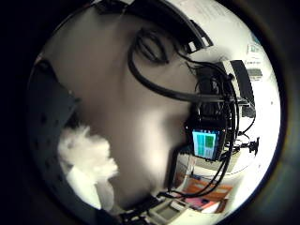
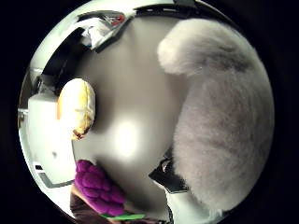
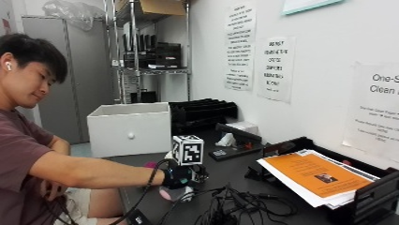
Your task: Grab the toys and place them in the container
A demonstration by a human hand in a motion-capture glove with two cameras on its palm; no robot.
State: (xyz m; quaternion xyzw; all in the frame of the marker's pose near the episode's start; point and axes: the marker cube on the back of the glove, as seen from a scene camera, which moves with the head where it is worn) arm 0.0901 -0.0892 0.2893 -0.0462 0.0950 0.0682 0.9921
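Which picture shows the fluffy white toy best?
The thumb side palm view: the fluffy white toy fills much of it. The little finger side view catches only a white tuft. In the outside view the right hand covers it.

Bare table (image 3: 156, 161) lies between the gloved hand (image 3: 178, 177) and the white container (image 3: 129, 129).

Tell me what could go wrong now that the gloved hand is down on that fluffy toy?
The gloved right hand is over the fluffy white toy, whose soft fur might slip as it lifts. Loose cables lie close by on the table and could snag. The white container stands back across the table, so the toy could drop on the way. A purple toy and a yellow one still wait.
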